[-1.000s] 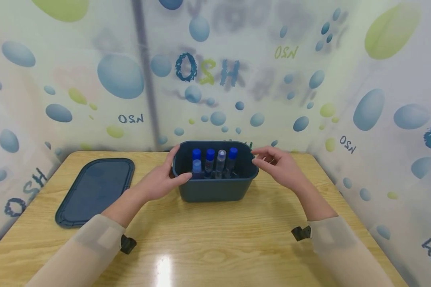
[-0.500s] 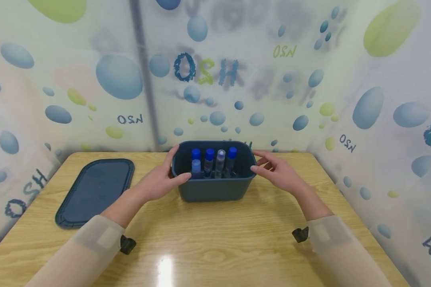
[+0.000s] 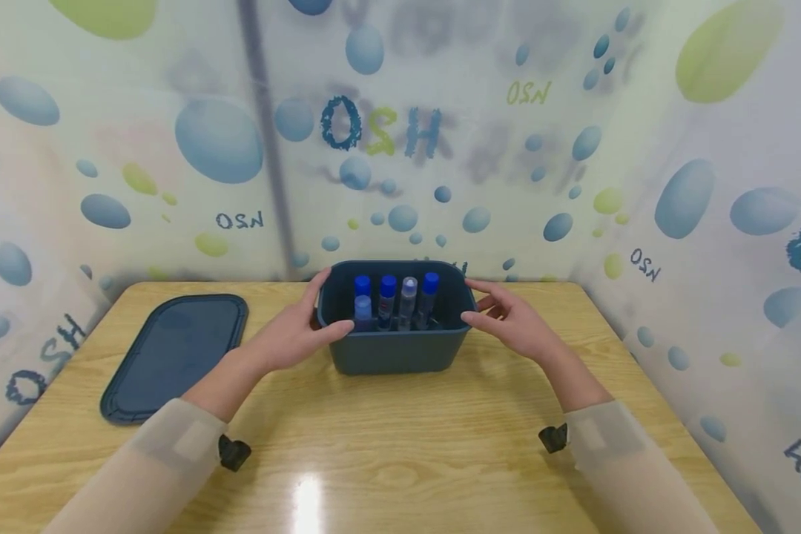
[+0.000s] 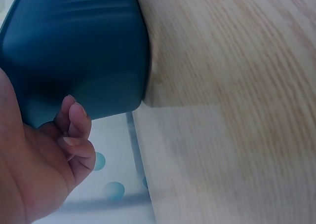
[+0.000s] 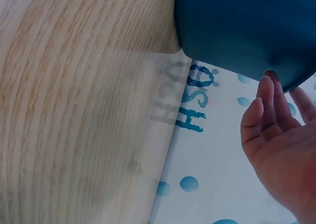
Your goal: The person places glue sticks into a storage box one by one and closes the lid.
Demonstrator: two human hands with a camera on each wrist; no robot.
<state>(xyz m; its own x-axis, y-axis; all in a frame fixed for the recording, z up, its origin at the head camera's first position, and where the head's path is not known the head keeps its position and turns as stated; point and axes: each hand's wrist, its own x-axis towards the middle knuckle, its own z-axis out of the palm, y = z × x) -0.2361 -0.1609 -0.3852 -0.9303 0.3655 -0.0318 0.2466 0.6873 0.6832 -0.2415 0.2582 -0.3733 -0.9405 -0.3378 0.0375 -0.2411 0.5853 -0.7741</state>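
A dark blue plastic bin (image 3: 397, 354) stands on the table in the head view. Inside it, several slim clear tubes stand upright; most have blue caps (image 3: 430, 282), and one has a pale, clear top (image 3: 409, 283). What the tubes hold is too small to tell. My left hand (image 3: 294, 330) grips the bin's left end, thumb on the front rim and forefinger by the back corner. At the other end my right hand (image 3: 517, 322) holds the rim the same way. Both wrist views show the remaining fingers bent by the end walls (image 4: 84, 56).
A flat dark blue lid (image 3: 176, 356) lies on the left part of the wooden table (image 3: 387, 460). Behind the bin and along both sides hang pale curtains (image 3: 400, 67) printed with blue and green drops.
My right hand has moved left, from just beside the bin onto its right rim. The left hand keeps its grip on the bin; bin, tubes and lid stay in place.
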